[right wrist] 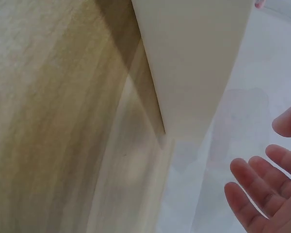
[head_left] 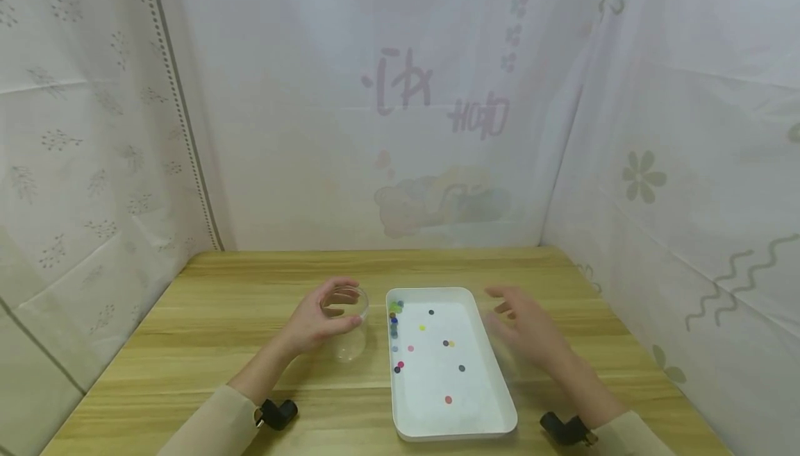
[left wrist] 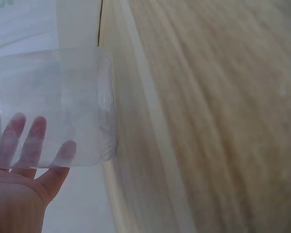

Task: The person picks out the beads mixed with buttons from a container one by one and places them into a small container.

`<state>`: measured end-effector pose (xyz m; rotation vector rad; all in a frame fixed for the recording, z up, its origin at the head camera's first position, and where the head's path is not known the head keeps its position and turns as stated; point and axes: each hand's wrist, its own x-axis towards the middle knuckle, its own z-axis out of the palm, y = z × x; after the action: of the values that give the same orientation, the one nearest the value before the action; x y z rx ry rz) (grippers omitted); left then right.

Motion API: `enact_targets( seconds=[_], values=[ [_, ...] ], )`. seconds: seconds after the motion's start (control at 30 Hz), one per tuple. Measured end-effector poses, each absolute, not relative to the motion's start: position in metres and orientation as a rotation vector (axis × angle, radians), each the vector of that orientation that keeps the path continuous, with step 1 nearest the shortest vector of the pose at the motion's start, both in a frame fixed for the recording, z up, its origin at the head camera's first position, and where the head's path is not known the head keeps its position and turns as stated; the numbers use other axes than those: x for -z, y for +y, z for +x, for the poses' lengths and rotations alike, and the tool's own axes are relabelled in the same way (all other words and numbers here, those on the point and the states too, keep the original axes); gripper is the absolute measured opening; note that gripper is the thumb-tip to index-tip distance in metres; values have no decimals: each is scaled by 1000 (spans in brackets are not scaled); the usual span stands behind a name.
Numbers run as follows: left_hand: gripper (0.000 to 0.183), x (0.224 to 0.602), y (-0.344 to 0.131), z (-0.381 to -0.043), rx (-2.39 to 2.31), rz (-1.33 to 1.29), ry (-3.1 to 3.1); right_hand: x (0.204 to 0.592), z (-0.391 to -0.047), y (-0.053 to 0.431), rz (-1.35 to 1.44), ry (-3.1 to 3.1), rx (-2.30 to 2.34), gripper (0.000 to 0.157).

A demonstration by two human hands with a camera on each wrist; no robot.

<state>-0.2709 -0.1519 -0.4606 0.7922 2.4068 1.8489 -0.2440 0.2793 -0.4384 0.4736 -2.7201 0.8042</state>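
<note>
My left hand point(head_left: 315, 321) curls round the upper part of a clear, colourless jar point(head_left: 350, 345). The fingers show through its wall in the left wrist view, where the jar point(left wrist: 82, 92) stands upright relative to the tabletop. Whether its base touches the wood I cannot tell. To the jar's right lies a shallow white tray point(head_left: 431, 411) holding several small round coloured pieces, many of them along its left wall. Beyond the tray's right edge, my right hand point(head_left: 531, 327) hovers with relaxed fingers and holds nothing; the right wrist view shows the same hand point(right wrist: 269, 194) apart from the tray wall point(right wrist: 189, 63).
The wooden table point(head_left: 250, 289) carries the tray and jar. Pale patterned cloth point(head_left: 300, 130) hangs behind the table, and similar cloth closes both sides. A black device point(head_left: 278, 414) is strapped at the left wrist, another black device point(head_left: 565, 429) at the right.
</note>
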Motion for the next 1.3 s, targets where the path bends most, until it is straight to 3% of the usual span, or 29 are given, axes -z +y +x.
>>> enact_targets(
  seconds=[0.43,1.3],
  values=[
    [61,461,-152,-272,-1856,786,2401,429,-257,275,482,-2634,-1027,38],
    [62,461,-150,-270,-1891,808,2352,405,-271,265,423,-2635,-1329,39]
  ],
)
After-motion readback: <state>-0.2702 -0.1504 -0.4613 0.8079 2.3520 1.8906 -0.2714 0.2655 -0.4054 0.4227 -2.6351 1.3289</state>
